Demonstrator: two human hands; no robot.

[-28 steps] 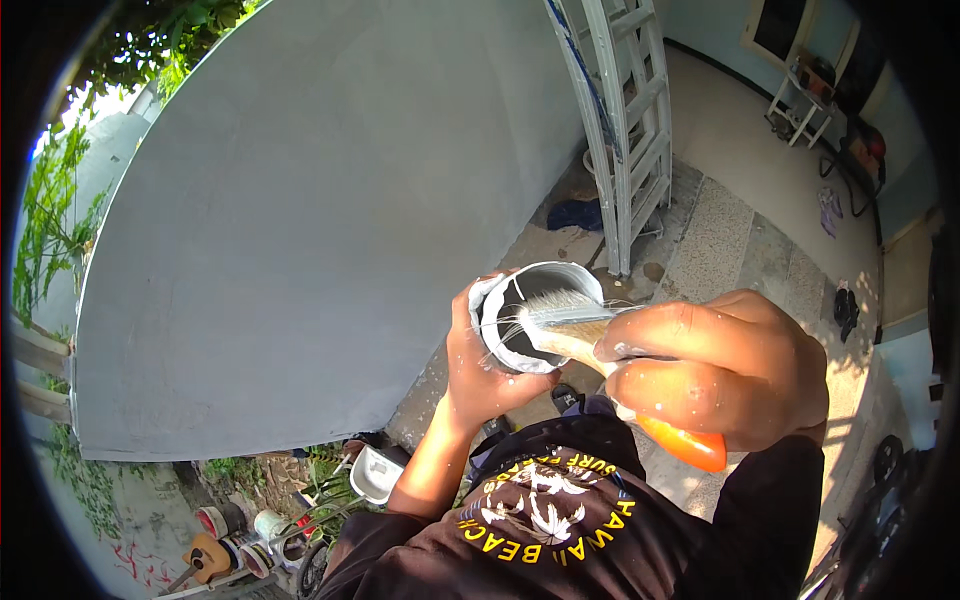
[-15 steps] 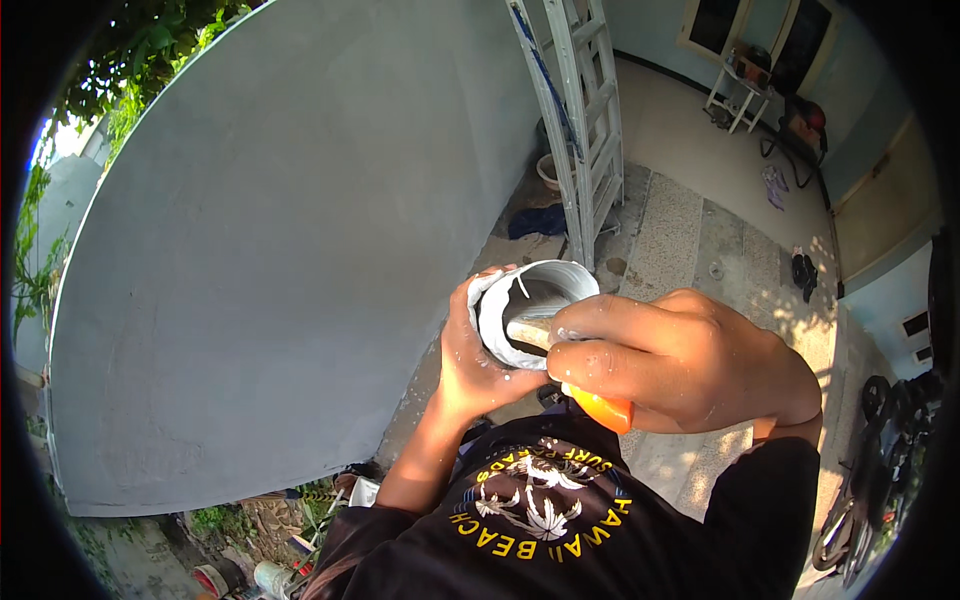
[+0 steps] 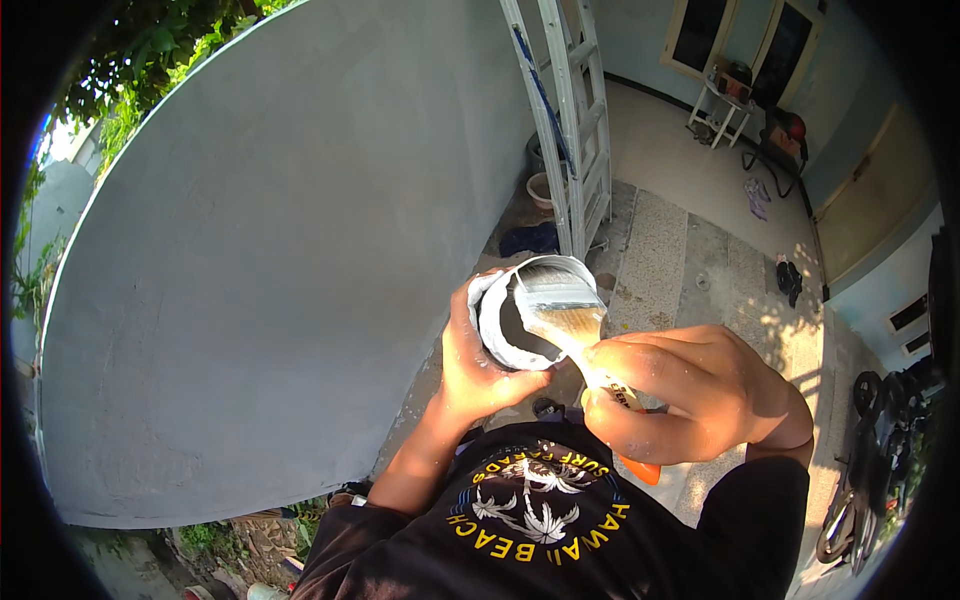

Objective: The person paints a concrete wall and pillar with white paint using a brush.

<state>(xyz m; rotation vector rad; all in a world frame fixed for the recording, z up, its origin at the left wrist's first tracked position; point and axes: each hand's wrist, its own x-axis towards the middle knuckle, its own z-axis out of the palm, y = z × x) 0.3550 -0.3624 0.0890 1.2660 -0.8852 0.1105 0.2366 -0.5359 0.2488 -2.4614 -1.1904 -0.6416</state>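
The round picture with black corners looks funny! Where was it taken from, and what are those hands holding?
No robot here! A person wears a wide camera on their head. It looks down, so straight edges bend. The left hand holds a round, white-smeared can. The right hand grips the handle of a flat brush, whose bristle end is at the can's mouth. Beyond them are a big grey wall and a tall ladder. Dark footwear lies on the ground to the right.
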